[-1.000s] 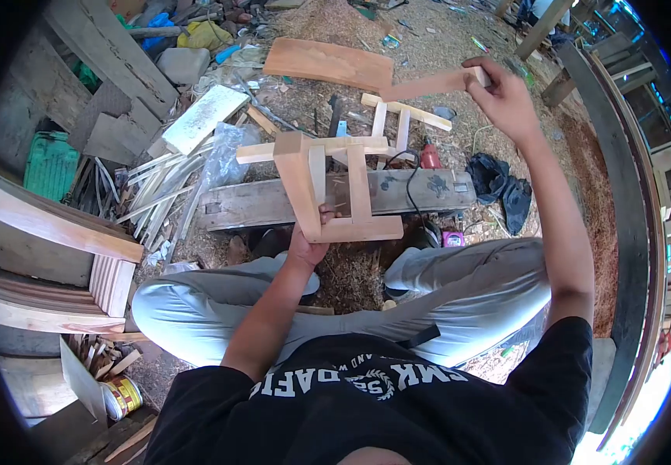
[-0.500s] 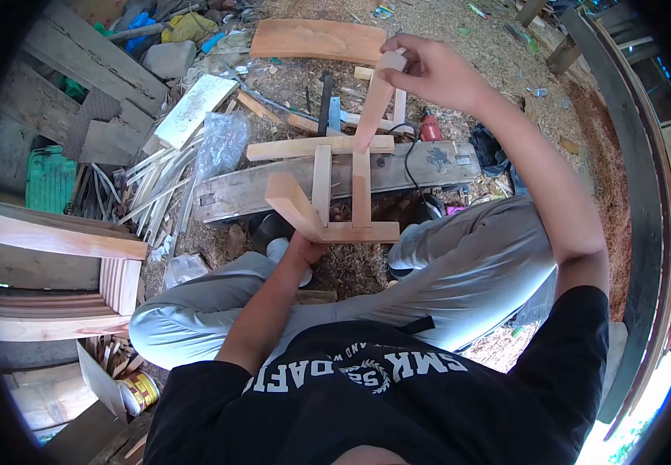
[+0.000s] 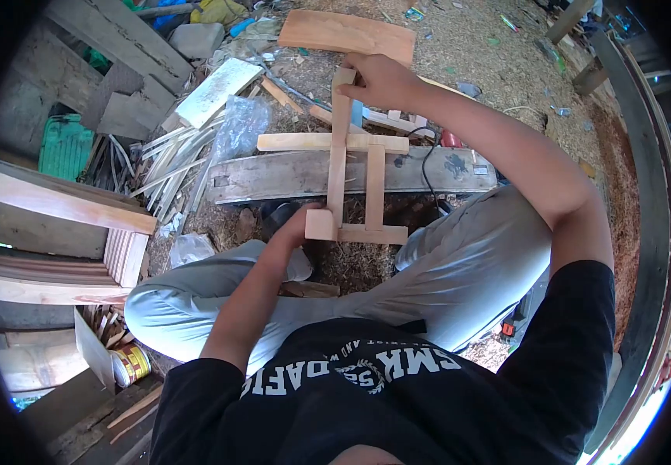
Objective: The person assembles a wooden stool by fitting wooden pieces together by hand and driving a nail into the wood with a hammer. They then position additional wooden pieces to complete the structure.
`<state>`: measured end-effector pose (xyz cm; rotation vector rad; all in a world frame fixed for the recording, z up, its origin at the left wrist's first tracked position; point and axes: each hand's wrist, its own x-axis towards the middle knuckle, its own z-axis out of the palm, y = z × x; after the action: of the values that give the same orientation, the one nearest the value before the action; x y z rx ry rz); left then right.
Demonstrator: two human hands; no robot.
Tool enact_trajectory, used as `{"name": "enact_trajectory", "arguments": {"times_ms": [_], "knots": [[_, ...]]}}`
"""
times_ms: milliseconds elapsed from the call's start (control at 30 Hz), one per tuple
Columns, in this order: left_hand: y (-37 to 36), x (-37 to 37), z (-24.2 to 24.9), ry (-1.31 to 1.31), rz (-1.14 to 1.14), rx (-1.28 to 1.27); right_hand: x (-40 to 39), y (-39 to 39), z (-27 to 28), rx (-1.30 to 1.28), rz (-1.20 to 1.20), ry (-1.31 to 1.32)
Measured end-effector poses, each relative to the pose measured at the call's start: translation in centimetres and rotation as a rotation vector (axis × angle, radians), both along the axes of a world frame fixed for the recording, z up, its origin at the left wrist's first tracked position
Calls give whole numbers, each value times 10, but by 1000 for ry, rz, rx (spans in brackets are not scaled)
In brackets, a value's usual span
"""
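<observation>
A light wooden frame [image 3: 376, 186] is in front of me, made of a far rail [image 3: 285, 142], a near rail [image 3: 382, 235] and crossbars between them. A far post [image 3: 341, 108] appears joined at the far rail, and my right hand [image 3: 378, 81] is closed around its upper end. At the near rail, a second post [image 3: 320, 225] points its square end up at me. My left hand [image 3: 298, 225] is closed at this near left corner; its fingertips are hidden behind the wood.
A weathered plank [image 3: 273, 178] lies beneath the frame, with a dark cable [image 3: 426, 167] across it. Beyond is a curved board [image 3: 351, 35]. Offcuts [image 3: 169, 167] and a plastic bag [image 3: 242, 124] lie to the left. Stacked timber [image 3: 56, 198] stands at far left.
The frame has turned and tilted in my hands. The far post's upper end has swung left with my right hand, and the near post now shows its end squarely. The view has shifted slightly.
</observation>
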<state>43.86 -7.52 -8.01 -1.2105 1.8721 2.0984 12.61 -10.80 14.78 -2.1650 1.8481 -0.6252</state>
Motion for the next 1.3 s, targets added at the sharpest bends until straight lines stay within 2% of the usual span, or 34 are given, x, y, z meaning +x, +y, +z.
{"name": "enact_trajectory", "arguments": {"times_ms": [33, 100, 200, 267, 333, 400, 467, 567, 600, 733, 800, 867, 933, 1000, 1067, 1100, 1133, 1200, 1233, 1300], "knots": [[-4, -2, -3, 48, 149, 128, 2, -3, -1, 9, 4, 1], [-26, 1, -32, 58, 113, 130, 5, -9, -4, 19, 7, -3], [-46, 5, -25, 86, 68, 148, 4, -17, -9, 6, 46, -3], [-66, 4, -17, 6, -72, -152, 1, -22, -8, 45, 98, 39], [-76, -1, 36, 30, -80, -304, 0, -20, -7, 24, 102, 55], [-97, -4, 66, -61, -234, -526, -1, -22, -13, 5, 109, 73], [-130, -7, 82, 18, -296, -593, -3, -26, -21, 60, 103, 66], [-132, -10, 131, -5, -382, -597, -5, -26, -21, 19, 126, 27], [-131, -8, 146, -1, -379, -597, -5, -27, -21, -6, 147, -22], [-91, 18, 226, 0, -646, -771, 6, -12, -2, 44, 135, 68], [-64, 33, 233, 195, -595, -781, 14, -3, 5, 76, 168, -13], [-26, 36, 237, 324, -546, -908, 25, 13, 16, 93, 170, -45], [12, 34, 213, 333, -572, -971, 34, 24, 15, 124, 169, -79], [28, 37, 176, 342, -597, -1030, 42, 31, 5, 46, 145, -121], [37, 42, 144, 390, -425, -957, 43, 34, -5, 38, 150, -89], [37, 38, 151, 358, -285, -937, 42, 36, -9, 16, 147, -58], [33, 33, 169, 228, -178, -802, 41, 36, -12, 11, 147, -57], [16, 27, 185, 285, -159, -773, 35, 35, -16, -33, 82, -11], [12, 23, 175, 288, -165, -780, 31, 32, -13, -40, 76, -9], [5, 13, 152, 571, 50, -550, 23, 25, -3, -27, 5, -88]]}}
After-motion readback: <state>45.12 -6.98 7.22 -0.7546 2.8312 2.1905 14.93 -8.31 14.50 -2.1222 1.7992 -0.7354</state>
